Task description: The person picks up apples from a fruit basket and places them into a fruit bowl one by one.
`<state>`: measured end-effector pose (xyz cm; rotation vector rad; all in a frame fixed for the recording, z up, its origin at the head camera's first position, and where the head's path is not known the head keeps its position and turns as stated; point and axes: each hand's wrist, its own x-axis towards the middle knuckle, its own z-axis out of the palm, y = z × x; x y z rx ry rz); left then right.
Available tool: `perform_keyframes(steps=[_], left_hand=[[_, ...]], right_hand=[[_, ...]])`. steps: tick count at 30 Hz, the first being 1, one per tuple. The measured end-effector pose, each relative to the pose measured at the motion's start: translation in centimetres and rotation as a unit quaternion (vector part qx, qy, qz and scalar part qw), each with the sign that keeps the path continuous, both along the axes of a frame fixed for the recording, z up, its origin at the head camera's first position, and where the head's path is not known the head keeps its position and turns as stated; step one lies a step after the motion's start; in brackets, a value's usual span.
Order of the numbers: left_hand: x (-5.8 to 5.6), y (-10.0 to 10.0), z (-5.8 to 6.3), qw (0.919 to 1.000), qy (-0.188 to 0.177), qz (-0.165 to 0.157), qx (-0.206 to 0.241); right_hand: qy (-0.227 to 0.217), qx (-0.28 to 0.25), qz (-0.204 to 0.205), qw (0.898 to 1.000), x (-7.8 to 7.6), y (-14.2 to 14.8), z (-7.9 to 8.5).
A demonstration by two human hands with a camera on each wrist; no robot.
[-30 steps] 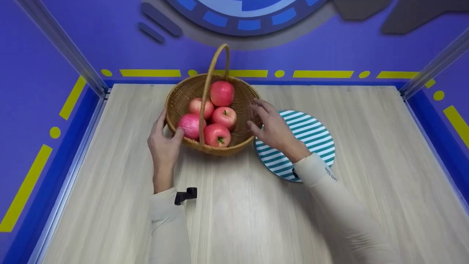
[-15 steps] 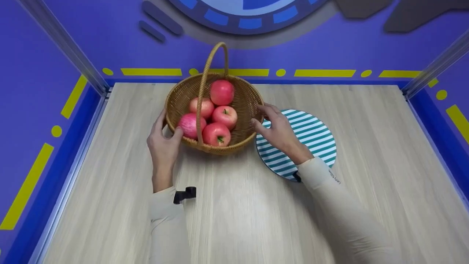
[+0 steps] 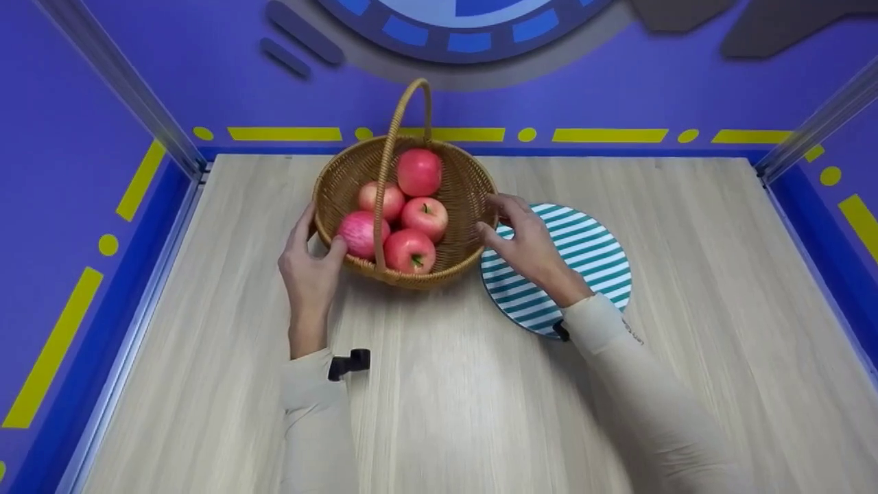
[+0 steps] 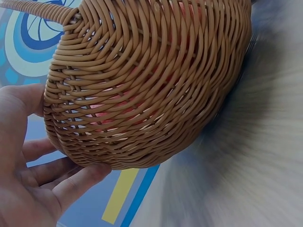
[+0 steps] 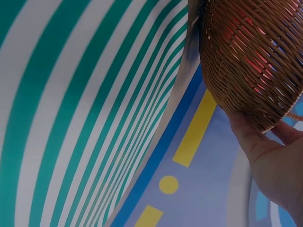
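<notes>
A brown wicker basket (image 3: 466,206) with a tall arched handle (image 3: 383,206) stands toward the back of the table in the head view. Several red apples lie inside, among them a deep red one (image 3: 419,171) at the back and one with its stem showing (image 3: 410,251) at the front. My left hand (image 3: 306,271) grips the basket's left side, thumb at the rim and fingers spread under the woven outer wall (image 4: 142,94). On the opposite side, my right hand (image 3: 531,250) holds the rim between thumb and fingers; some fingertips are hidden behind the wall.
A round, flat, plate-like disc (image 3: 583,250) with teal and white stripes lies right of the basket, partly under my right forearm. Blue-purple panels (image 3: 603,89) with yellow marks bound the wooden table (image 3: 439,384) at the back and sides. Black camera mounts (image 3: 350,364) sit at the wrists.
My right hand has moved from over the basket's inside to its right rim and taken hold. The basket's handle has swung slightly left and back; my left hand keeps its place.
</notes>
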<state>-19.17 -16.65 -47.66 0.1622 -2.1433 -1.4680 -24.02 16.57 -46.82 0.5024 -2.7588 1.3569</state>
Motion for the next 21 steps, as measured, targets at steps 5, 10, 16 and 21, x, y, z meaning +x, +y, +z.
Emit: perform_keyframes(steps=[5, 10, 16, 21], left_hand=[[0.0, 0.3, 0.0, 1.0, -0.005, -0.003, 0.005], [0.0, 0.6, 0.1, 0.9999, -0.011, -0.001, 0.003], [0.0, 0.9, 0.0, 0.9999, -0.011, -0.003, -0.002], [0.1, 1.1, 0.0, 0.9999, -0.012, -0.008, 0.002]], right_hand=[[0.0, 0.002, -0.001, 1.0, 0.0, 0.3, 0.2], [-0.005, 0.005, -0.01, 1.0, 0.1, 0.6, 0.3], [0.001, -0.003, -0.007, 1.0, 0.1, 1.1, 0.2], [0.006, -0.007, -0.002, 1.0, -0.1, 1.3, 0.2]])
